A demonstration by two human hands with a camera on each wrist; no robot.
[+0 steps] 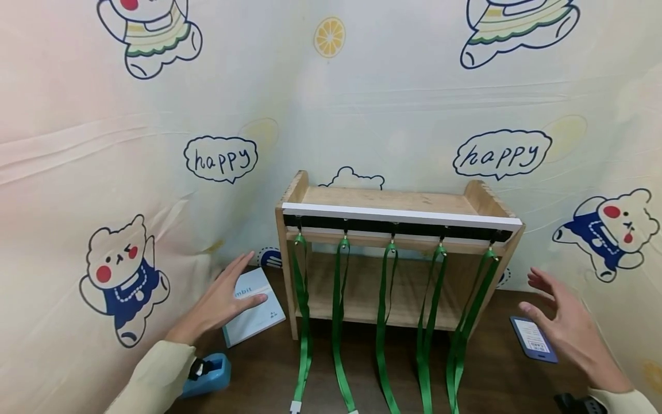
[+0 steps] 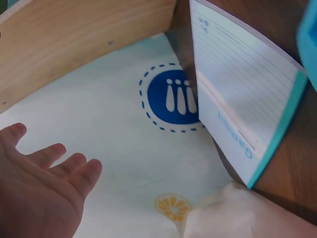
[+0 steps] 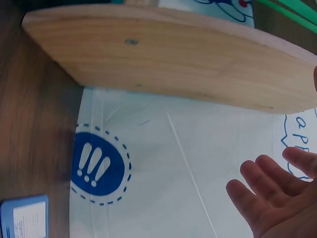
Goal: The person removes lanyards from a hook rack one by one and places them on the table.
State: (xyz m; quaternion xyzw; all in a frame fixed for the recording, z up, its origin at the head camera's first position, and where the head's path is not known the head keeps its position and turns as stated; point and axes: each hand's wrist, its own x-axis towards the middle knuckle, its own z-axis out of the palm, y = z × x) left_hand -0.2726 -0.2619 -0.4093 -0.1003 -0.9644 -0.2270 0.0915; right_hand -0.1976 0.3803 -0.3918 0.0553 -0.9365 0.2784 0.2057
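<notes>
A wooden shelf (image 1: 357, 287) stands against the backdrop, a white and black strip (image 1: 372, 223) along its upper front edge. Several green lanyards (image 1: 383, 299) hang in a row from metal hooks on that strip. To the shelf's left my left hand (image 1: 222, 299), fingers extended and thumb apart, hovers over a pale blue notebook (image 1: 261, 316) and holds nothing. My right hand (image 1: 569, 322) is raised to the right of the shelf, fingers spread and loosely bent, with nothing in it. Just beside it, a blue-framed card badge (image 1: 534, 339) lies on the table.
A blue tape dispenser (image 1: 213, 376) sits by my left wrist, partly behind the sleeve. The dark wooden table (image 1: 362, 374) runs under the shelf. Behind everything hangs a printed cloth backdrop (image 1: 362, 144) with cartoon bears. The lanyards' lower ends reach the bottom edge of the head view.
</notes>
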